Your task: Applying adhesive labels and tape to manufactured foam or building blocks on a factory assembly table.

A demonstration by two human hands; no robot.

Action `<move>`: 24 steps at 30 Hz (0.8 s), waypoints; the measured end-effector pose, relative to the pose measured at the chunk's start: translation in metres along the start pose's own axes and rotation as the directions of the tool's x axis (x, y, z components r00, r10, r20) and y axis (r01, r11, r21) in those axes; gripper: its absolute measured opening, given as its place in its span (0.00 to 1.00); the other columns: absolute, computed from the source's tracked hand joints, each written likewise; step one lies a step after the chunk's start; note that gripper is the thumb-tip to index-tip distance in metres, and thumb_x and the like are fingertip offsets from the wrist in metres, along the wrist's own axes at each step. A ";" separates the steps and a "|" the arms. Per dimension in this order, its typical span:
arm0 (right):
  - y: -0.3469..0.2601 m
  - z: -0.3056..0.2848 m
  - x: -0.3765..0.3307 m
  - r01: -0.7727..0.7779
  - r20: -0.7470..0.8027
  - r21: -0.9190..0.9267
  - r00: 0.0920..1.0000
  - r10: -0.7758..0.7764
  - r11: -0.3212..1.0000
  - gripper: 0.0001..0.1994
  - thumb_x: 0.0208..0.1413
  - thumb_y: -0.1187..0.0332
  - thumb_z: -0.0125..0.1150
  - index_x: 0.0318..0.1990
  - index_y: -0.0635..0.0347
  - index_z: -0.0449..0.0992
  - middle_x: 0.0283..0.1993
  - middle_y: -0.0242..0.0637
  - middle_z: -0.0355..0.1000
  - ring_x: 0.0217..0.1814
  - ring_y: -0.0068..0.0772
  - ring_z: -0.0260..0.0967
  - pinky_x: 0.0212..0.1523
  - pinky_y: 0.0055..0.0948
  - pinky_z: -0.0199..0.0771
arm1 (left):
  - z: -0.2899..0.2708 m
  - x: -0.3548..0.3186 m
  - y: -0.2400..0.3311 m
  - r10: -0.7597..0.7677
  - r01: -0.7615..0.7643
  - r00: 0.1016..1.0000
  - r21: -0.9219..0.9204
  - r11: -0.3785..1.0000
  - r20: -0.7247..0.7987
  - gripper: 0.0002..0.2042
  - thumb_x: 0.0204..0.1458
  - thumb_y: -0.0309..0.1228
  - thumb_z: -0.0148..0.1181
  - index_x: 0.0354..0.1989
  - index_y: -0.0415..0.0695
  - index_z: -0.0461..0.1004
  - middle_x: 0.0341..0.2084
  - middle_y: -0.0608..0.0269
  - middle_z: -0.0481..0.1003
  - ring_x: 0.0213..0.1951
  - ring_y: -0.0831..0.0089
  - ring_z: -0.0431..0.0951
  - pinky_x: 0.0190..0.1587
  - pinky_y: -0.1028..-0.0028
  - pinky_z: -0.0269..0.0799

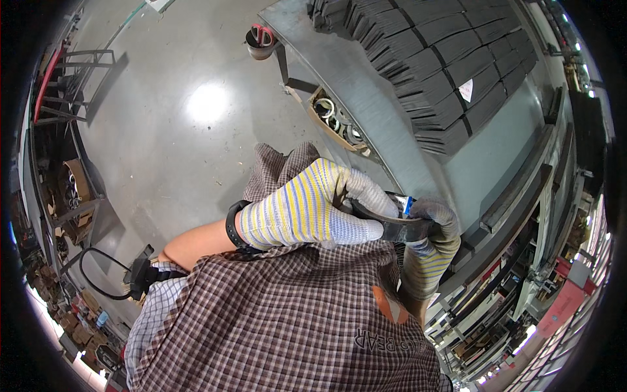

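My left hand (313, 202), in a yellow, white and blue striped knit glove, pinches one end of a dark, curved, flat strip (406, 231) between thumb and fingers. The strip's other end is in the closed fingers of my right hand (434, 238), gloved the same way. A small blue and white piece (406, 206) shows between the hands, just above the strip; its kind cannot be made out. Beyond them, on a grey metal table (375, 108), lies a large stack of black flat strips (450, 72) in bundled rows with a white paper tag (466, 90) on it.
A pot (259, 51) with red-handled scissors hangs by the table corner. Under the table edge stands a cardboard box (333, 127) of tape rolls. Metal racks with long bars (522, 189) run along the right. Metal frames (81, 85) and another box (77, 183) are at left.
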State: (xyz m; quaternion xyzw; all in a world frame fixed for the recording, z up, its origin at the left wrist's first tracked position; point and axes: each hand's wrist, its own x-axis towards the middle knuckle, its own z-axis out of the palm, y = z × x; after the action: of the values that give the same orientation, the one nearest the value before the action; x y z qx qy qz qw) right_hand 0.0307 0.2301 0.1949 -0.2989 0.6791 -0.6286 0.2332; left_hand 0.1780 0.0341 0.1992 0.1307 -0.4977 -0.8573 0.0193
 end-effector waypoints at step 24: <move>-0.011 -0.004 0.004 -0.011 0.010 -0.411 1.000 0.017 0.912 0.24 0.46 0.50 0.79 0.42 0.58 0.81 0.40 0.35 0.78 0.44 0.32 0.74 0.47 0.31 0.72 | 0.000 0.007 -0.010 0.102 -0.093 0.993 0.133 0.987 -0.064 0.22 0.45 0.26 0.77 0.50 0.40 0.81 0.38 0.72 0.78 0.38 0.84 0.71 0.43 0.79 0.67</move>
State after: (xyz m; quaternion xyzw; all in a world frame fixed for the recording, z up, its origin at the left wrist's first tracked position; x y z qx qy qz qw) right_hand 0.0268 0.2300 0.2064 -0.3406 0.7966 -0.4681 0.1743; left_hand 0.1716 0.0380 0.1897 0.1372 -0.5570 -0.8161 0.0702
